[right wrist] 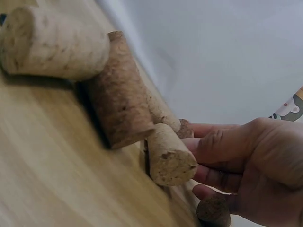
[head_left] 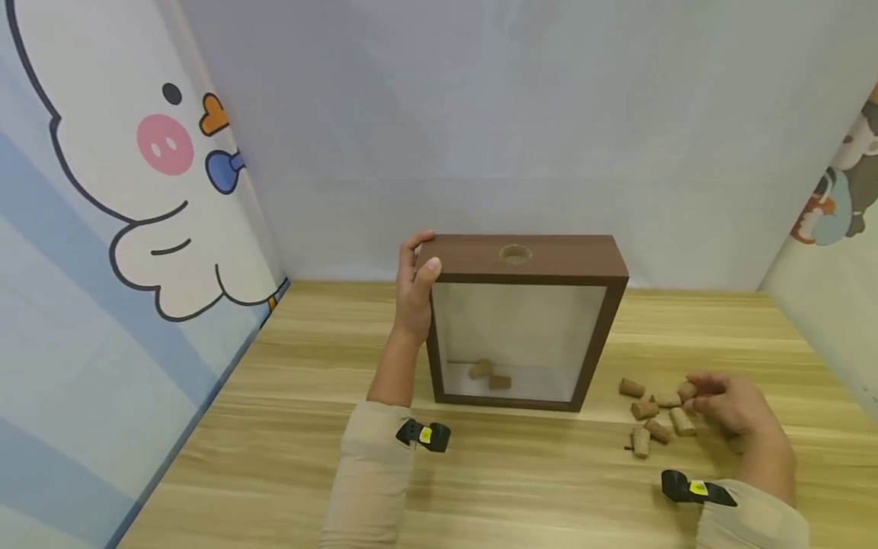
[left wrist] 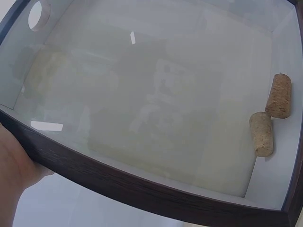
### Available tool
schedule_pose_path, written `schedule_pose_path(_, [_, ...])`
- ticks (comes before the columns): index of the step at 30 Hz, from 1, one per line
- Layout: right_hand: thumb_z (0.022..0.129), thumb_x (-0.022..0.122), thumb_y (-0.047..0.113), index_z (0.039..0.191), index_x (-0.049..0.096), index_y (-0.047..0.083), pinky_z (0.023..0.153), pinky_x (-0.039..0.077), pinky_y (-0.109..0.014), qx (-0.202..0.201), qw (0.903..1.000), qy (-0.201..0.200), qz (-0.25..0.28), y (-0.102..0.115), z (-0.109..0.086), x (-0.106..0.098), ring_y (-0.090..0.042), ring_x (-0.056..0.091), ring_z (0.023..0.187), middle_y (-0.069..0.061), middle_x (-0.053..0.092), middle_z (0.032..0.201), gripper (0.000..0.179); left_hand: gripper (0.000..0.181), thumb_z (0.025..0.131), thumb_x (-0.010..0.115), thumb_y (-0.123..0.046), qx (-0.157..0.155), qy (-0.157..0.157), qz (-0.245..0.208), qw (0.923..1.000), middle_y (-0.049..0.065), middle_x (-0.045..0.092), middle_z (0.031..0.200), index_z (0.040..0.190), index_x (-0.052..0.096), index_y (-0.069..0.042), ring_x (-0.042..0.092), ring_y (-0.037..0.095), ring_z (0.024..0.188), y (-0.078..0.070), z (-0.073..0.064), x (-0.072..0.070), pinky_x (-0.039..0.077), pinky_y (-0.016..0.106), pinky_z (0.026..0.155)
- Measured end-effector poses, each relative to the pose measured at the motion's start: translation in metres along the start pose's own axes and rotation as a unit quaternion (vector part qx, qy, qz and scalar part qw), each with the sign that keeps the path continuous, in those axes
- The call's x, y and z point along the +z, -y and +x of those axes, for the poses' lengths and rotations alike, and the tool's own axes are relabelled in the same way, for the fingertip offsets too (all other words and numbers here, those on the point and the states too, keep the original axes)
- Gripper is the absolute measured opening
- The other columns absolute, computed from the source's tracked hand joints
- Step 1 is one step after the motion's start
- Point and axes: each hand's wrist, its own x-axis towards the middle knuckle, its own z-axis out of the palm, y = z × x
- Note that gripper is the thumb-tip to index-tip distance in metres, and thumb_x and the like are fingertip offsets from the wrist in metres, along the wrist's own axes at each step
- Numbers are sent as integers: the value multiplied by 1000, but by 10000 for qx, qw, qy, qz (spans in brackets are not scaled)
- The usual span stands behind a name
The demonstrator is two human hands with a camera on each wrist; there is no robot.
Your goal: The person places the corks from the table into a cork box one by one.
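Observation:
A dark brown shadow box frame (head_left: 528,268) with a clear front stands upright on the table, a round hole (head_left: 515,255) in its top. Two corks (left wrist: 279,96) lie inside at the bottom. My left hand (head_left: 415,293) grips the box's upper left corner, its thumb over the front edge. At the right, my right hand (head_left: 737,406) pinches a cork (head_left: 687,391) at the edge of a loose group of corks (head_left: 645,410). In the right wrist view, another dark cork (right wrist: 214,211) shows by the lower fingers; whether they hold it, I cannot tell.
The wood-grain table (head_left: 288,427) reaches back to a pale cloth backdrop (head_left: 514,137). A cartoon-printed cloth (head_left: 82,229) hangs at the left, and another printed panel (head_left: 837,213) stands at the right.

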Motion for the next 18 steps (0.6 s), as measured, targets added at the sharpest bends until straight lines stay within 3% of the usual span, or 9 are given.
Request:
schedule_pose_path(7, [87,65,11,126,44,-16,85,34,-58,-27,9993,-174,-336,0,2,-1,-51,42,108,-32,55,113,52,64,82,50,-44,75,-1,-29,10000,6,31,139,129,37,-3,22,18,129,2,2,1,21,44,98])
schedule_pose_path(18, [88,64,20,123,46,-16,83,36,-57,-152,9976,-325,-586,-1,7,2,-51,46,104,-32,57,109,53,65,81,49,-43,0,-47,-45,10000,8,29,139,128,36,-2,23,20,125,1,1,0,21,43,97])
